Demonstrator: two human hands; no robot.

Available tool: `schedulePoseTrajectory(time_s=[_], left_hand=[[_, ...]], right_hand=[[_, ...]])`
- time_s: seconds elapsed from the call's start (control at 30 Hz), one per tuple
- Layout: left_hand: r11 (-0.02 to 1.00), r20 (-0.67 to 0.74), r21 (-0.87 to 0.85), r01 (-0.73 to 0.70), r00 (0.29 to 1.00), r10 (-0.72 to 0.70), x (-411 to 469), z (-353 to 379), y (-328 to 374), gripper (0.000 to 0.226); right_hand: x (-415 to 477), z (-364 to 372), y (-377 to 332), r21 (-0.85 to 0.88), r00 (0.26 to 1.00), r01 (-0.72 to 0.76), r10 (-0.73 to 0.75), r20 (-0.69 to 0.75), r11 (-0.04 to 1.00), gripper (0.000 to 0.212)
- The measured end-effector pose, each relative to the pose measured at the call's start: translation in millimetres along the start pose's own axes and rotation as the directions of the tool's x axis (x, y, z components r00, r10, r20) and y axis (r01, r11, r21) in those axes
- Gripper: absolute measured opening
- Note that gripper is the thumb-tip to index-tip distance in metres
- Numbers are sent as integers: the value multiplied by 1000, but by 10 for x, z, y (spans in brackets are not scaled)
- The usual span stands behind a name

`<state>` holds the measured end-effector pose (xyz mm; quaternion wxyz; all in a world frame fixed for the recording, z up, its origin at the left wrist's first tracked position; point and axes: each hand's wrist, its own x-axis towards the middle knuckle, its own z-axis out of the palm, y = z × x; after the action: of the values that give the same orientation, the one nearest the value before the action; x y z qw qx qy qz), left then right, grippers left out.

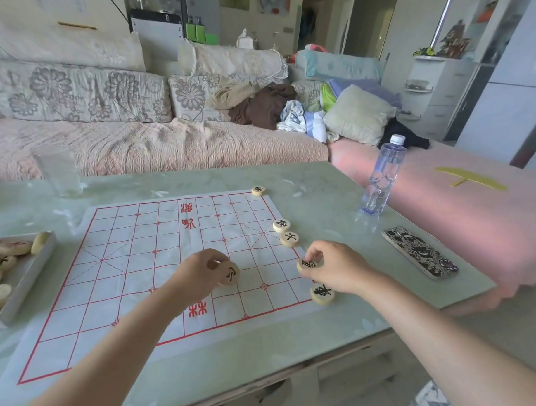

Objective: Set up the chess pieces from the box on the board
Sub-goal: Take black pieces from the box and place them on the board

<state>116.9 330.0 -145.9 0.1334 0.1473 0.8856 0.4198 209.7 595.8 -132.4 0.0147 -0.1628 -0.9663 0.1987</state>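
A: Where is the board, and what lies on it?

B: The white paper chess board with red grid lines (135,268) lies flat on the pale green glass-topped table (341,328). Along its right edge stand four round pale wooden chess pieces with black characters: one at the far corner (258,190), two just beside each other midway down (281,225) (289,239), and one at the near corner (322,294).

A: And the hands?

B: The left hand (199,273) is over the middle of the board, its fingers closed around a round pale wooden piece with a black character (229,274), tilted so its face shows. The right hand (332,266) is at the board's right edge, between the paired pieces and the near-corner piece, fingertips pinching another round wooden piece with a black character (310,264). Whether that piece touches the board, I cannot tell.

A: Where is the box?

B: The shallow grey-white box (26,272) sits at the left edge of the table, just beside the board's left margin. Several more pale wooden discs (13,248) lie piled inside it; one leans against its far wall.

A: Anything else on the table?

B: A clear drinking glass (59,170) at the far left, a clear plastic water bottle with a white cap (384,174) at the far right, and a phone in a black-and-white patterned case (420,252) lying flat nearer, well apart from the board.
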Motion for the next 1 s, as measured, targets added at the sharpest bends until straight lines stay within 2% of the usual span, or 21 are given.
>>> schedulePoseTrajectory(time_s=[0.1,0.2,0.27,0.33,0.43,0.6,0.7,0.77,0.8,0.87,0.93,1.0], left_hand=[[995,-2,-97,12,1000,-12,-15,32,31,16],[977,10,-210,43,999,-42,-29,46,72,15],[954,21,-293,66,998,-62,-28,41,109,14],[918,29,-387,88,996,-83,-25,29,145,13],[851,62,-510,123,992,-106,-6,20,172,16],[764,136,-628,152,987,-85,105,-61,206,23],[771,141,-622,139,988,-65,236,-145,194,19],[828,107,-555,83,994,-28,345,-188,190,18],[889,61,-456,29,998,-1,409,-206,177,17],[988,-45,-128,-81,996,76,546,-249,95,17],[974,-113,194,-119,983,143,659,-298,-58,28],[876,-130,464,-131,968,214,721,-358,-241,38]], right_hand=[[-11,23,-6,-42,999,0,1,38,999,22],[-1,18,-148,-54,999,34,-33,4,998,19],[-7,50,-311,31,992,120,-119,-29,992,19],[-50,112,-500,189,975,222,-223,-18,957,23],[-101,216,-756,352,950,291,-313,6,889,30],[120,331,-938,376,936,350,-337,-101,858,23],[293,360,-1027,355,933,359,-345,-105,863,24],[438,385,-1070,341,941,339,-322,-108,877,22],[528,397,-1078,324,943,333,-313,-114,886,21],[761,426,-1055,282,946,321,-292,-141,904,18],[1030,448,-991,252,955,273,-232,-183,928,18],[1326,461,-890,223,969,181,-135,-206,958,19]])
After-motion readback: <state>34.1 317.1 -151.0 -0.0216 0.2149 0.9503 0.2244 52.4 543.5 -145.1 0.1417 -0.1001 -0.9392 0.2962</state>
